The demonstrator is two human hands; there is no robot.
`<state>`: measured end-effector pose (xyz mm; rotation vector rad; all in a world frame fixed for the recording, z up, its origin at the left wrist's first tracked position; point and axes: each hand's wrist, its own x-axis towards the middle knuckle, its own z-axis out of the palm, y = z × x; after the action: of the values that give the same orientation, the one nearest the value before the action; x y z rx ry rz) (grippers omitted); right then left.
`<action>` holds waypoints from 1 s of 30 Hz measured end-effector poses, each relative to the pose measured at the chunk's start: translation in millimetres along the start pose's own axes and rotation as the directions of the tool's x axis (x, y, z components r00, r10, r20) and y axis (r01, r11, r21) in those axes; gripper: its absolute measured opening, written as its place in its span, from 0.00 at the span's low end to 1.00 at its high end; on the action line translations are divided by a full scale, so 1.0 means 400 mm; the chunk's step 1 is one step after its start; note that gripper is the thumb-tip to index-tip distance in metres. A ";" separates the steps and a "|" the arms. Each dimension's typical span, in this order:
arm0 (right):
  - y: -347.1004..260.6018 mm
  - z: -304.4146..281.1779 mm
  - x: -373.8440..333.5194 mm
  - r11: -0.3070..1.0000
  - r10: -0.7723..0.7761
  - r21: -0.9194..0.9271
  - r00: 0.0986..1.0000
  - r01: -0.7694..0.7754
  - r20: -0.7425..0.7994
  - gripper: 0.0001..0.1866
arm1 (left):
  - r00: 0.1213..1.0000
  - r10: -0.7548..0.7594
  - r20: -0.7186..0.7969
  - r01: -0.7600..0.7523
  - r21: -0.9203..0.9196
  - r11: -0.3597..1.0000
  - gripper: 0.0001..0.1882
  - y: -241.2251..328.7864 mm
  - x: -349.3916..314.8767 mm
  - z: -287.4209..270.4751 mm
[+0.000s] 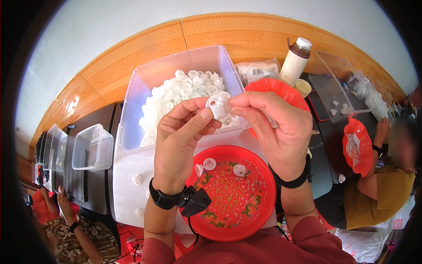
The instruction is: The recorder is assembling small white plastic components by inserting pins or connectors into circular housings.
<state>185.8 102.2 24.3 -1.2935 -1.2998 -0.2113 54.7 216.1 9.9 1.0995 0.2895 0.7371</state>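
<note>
My left hand [176, 143] grips a small white, rounded plastic part [218, 106] with a hole in its side, between thumb and fingers. From the right, my right hand [283, 132] is closed in a pinch at the part's edge; whether a smaller piece sits between those fingertips I cannot make out. Behind both hands, a clear plastic bin [143, 83] holds a heap of similar white parts [182, 90]. Below them lies a round red tray [271, 202] with a printed pattern, bearing a few white parts [239, 170] and several thin clear pieces [259, 178].
A red scalloped dish [281, 88] stands right of the bin, near a white flask [296, 61] and a phone [317, 106]. Left is a clear container [93, 149]. Co-workers sit at both sides; one at right is by another red dish [358, 147].
</note>
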 end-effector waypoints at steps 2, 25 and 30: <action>0.001 0.002 0.000 1.000 0.007 -0.012 1.000 -0.007 -0.013 0.07 | 1.000 -0.016 0.010 0.016 0.000 1.000 0.10 -0.002 -0.001 -0.002; 0.004 0.000 0.000 0.970 0.144 0.208 0.988 -0.129 -0.060 0.08 | 1.000 -0.015 0.020 0.015 -0.037 0.999 0.09 -0.001 -0.001 -0.002; 0.003 0.004 -0.004 0.988 0.087 0.138 0.990 -0.072 -0.110 0.08 | 1.000 0.027 -0.004 -0.027 -0.011 1.000 0.09 0.000 -0.002 0.004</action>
<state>185.2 103.1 22.0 -1.1988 -1.1423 -0.1380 55.0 214.5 10.3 1.0929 0.2740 0.7643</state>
